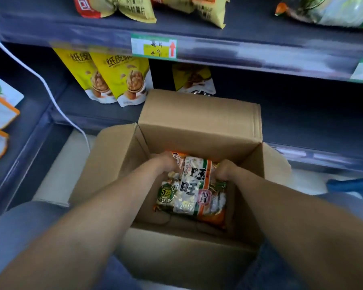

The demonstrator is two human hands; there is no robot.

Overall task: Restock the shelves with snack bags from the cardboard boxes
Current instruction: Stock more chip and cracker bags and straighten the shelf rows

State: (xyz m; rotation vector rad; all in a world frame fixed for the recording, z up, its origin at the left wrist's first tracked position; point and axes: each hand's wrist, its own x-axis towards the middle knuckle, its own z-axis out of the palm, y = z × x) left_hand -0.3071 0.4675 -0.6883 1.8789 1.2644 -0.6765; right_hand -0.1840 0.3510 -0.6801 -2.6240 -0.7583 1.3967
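Note:
An open cardboard box (pixel 199 120) stands on the floor in front of the shelves, between my knees. Inside it lies a snack bag (pixel 194 191) printed in white, orange and green with black characters. My left hand (pixel 166 162) grips the bag's far left corner, fingers curled down over it. At the far right corner my right hand (pixel 225 170) grips the same bag in the same way. Both forearms reach down into the box.
The dark lower shelf (pixel 302 114) behind the box holds yellow walnut bags (pixel 122 80) at the left and bare room at the right. The shelf above carries yellow bags (pixel 130 7) and a price tag (pixel 154 47). A white cable (pixel 50 95) hangs at the left.

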